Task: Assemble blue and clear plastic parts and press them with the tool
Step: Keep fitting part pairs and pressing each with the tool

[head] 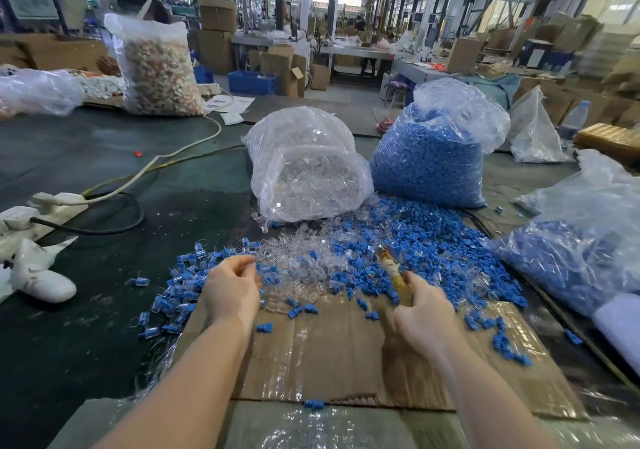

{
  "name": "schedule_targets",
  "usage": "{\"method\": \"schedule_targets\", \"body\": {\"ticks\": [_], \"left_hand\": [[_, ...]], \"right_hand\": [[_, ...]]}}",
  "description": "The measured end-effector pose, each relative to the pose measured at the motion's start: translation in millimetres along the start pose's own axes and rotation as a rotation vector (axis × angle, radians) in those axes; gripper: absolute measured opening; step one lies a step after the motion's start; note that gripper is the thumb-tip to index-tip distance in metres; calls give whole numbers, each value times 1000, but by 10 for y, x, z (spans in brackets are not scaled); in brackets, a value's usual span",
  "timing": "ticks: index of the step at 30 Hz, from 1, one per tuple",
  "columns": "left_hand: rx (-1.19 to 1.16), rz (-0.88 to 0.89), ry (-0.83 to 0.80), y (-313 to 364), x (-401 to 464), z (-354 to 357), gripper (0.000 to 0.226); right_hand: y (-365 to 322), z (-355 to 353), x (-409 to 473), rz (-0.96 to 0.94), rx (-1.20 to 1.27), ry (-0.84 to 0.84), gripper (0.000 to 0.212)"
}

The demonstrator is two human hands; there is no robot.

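Loose blue plastic parts [412, 240] and clear plastic parts [294, 258] lie mixed in a heap on a taped cardboard sheet [332, 351]. Left of the heap sits a pile of assembled blue-and-clear pieces [176, 296]. My left hand [232, 289] hovers over that pile's right edge, fingers curled; what is inside them is hidden. My right hand [426, 313] grips a yellowish stick-like tool [391, 268], its tip pointing up and away over the heap.
A bag of clear parts [308, 168] and a bag of blue parts [433, 157] stand behind the heap. Another bag of blue pieces [571, 258] lies at the right. A power strip with cables [55, 206] and a white shoe [38, 275] lie at the left.
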State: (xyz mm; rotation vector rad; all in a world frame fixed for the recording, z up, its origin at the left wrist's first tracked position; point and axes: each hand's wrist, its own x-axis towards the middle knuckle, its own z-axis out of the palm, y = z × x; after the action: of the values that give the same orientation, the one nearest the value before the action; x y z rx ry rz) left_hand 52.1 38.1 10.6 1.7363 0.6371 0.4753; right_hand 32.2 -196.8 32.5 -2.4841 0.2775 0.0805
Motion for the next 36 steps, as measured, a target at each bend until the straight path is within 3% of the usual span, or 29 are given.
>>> {"method": "schedule_targets", "body": {"ticks": [4, 9, 16, 20, 23, 26, 30, 36], "left_hand": [[257, 119, 102, -89, 185, -169, 22], [427, 135, 10, -149, 178, -230, 33], [438, 367, -23, -108, -73, -101, 32], [410, 532, -190, -106, -327, 103, 24], [484, 605, -300, -148, -459, 250, 29], [680, 616, -339, -198, -541, 377, 42], [732, 647, -343, -214, -615, 481, 46], [504, 639, -347, -296, -685, 505, 33]], "right_hand": [[139, -9, 95, 66, -292, 137, 66], [242, 75, 157, 19, -502, 175, 70], [255, 116, 163, -4, -634, 210, 69], [177, 139, 116, -21, -693, 236, 66], [56, 246, 42, -240, -644, 321, 47], [-57, 405, -21, -415, -544, 280, 30], [-99, 555, -26, -426, -552, 190, 37], [-97, 683, -20, -415, -345, 277, 25]]}}
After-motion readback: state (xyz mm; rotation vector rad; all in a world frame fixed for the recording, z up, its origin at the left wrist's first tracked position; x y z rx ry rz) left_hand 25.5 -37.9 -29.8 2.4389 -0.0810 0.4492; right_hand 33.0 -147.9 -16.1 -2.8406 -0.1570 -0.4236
